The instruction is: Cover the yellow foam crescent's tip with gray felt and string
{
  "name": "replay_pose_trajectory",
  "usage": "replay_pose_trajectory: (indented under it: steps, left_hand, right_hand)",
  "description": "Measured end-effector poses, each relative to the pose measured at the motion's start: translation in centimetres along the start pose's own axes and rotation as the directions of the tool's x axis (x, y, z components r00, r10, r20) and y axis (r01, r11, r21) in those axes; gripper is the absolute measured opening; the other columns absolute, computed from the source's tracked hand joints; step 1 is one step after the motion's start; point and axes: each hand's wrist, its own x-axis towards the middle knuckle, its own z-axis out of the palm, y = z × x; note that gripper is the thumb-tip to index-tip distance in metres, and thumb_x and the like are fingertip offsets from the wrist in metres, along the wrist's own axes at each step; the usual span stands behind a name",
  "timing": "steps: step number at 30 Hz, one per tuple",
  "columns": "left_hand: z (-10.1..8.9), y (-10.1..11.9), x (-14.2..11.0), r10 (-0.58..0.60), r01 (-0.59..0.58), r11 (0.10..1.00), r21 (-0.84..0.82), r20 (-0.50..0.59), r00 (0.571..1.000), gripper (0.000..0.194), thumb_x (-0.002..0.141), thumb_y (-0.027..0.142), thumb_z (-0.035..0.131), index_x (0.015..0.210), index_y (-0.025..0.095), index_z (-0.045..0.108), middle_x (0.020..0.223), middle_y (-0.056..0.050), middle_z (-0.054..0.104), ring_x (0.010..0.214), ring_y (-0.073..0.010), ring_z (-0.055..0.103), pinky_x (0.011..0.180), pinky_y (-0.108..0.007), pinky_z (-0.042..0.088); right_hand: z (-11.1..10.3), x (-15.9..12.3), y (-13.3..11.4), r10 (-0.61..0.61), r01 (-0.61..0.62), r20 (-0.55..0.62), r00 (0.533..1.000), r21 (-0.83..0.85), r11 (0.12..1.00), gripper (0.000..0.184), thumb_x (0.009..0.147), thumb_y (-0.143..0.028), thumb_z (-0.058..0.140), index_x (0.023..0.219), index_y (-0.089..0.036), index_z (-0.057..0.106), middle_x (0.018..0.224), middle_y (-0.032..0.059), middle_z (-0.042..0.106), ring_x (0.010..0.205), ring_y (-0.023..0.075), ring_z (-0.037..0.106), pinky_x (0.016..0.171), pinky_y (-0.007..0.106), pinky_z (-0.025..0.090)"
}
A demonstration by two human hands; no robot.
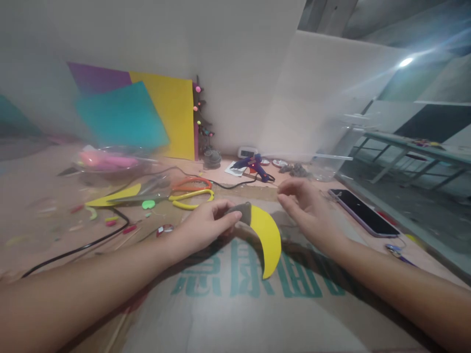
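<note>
A yellow crescent-shaped cutout (271, 242) has a dark grey, soft-looking covering (243, 212) over its upper left end. My left hand (209, 220) grips that grey end between thumb and fingers, and the yellow tip curves down toward the board. To the right, apart from the cutout, my right hand (307, 211) is raised with thumb and forefinger curled together; anything pinched there is too small to make out. Beneath both hands lies a pale board (235, 318) printed with green characters.
Scissors (193, 202) with yellow handles lie left, near orange handles (193, 184). Behind are a purple-blue glue gun (255, 166), grey lumps (294, 170) and a small digital clock (248, 152). A phone (362, 212) lies right. Coloured sheets (176, 117) lean at the back; a black cord (77, 250) runs left.
</note>
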Motion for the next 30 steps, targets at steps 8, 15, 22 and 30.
replay_pose_trajectory:
  steps: [8, 15, 22, 30]
  left_hand:
    - [0.6, 0.5, -0.9, 0.072, -0.062, 0.981, 0.186, -0.048, 0.996, 0.024, 0.088, 0.039, 0.054, 0.077, 0.018, 0.055, 0.059, 0.005, 0.052, 0.052, -0.0094, 0.047, 0.049, -0.020, 0.035]
    - [0.7, 0.8, -1.0, 0.133, -0.127, 0.952, 0.278, -0.002, 0.991, 0.021, 0.089, 0.036, 0.052, 0.079, 0.018, 0.058, 0.064, 0.004, 0.052, 0.058, -0.0098, 0.048, 0.053, -0.021, 0.036]
    - [0.6, 0.5, -1.1, 0.168, -0.171, 0.920, 0.354, 0.041, 0.985, 0.023, 0.090, 0.037, 0.051, 0.080, 0.018, 0.059, 0.071, 0.003, 0.056, 0.065, -0.0113, 0.051, 0.058, -0.022, 0.037]
    - [0.6, 0.5, -1.2, 0.177, -0.181, 0.905, 0.386, 0.046, 0.983, 0.025, 0.090, 0.039, 0.050, 0.081, 0.018, 0.060, 0.071, 0.002, 0.057, 0.064, -0.0117, 0.051, 0.057, -0.023, 0.037]
  right_hand:
    - [0.9, -1.4, -2.0, -0.347, 0.351, 0.137, 0.928, -0.006, 0.936, 0.012, 0.088, -0.015, 0.061, 0.099, -0.021, 0.060, 0.089, 0.0027, 0.065, 0.083, 0.0146, 0.061, 0.077, 0.030, 0.049]
    - [1.2, -1.2, -1.8, -0.415, 0.427, 0.191, 0.889, -0.022, 0.904, 0.012, 0.088, -0.011, 0.061, 0.097, -0.019, 0.061, 0.087, 0.0046, 0.066, 0.083, 0.0153, 0.061, 0.074, 0.030, 0.049]
    - [1.4, -1.4, -1.5, -0.359, 0.373, 0.181, 0.916, -0.045, 0.927, 0.008, 0.088, -0.016, 0.064, 0.096, -0.018, 0.065, 0.086, 0.0042, 0.069, 0.081, 0.0157, 0.063, 0.074, 0.031, 0.050]
    - [1.5, -1.3, -1.6, -0.213, 0.218, 0.209, 0.954, 0.002, 0.976, 0.009, 0.090, -0.021, 0.061, 0.088, -0.020, 0.070, 0.080, 0.0020, 0.070, 0.077, 0.0144, 0.064, 0.071, 0.029, 0.050]
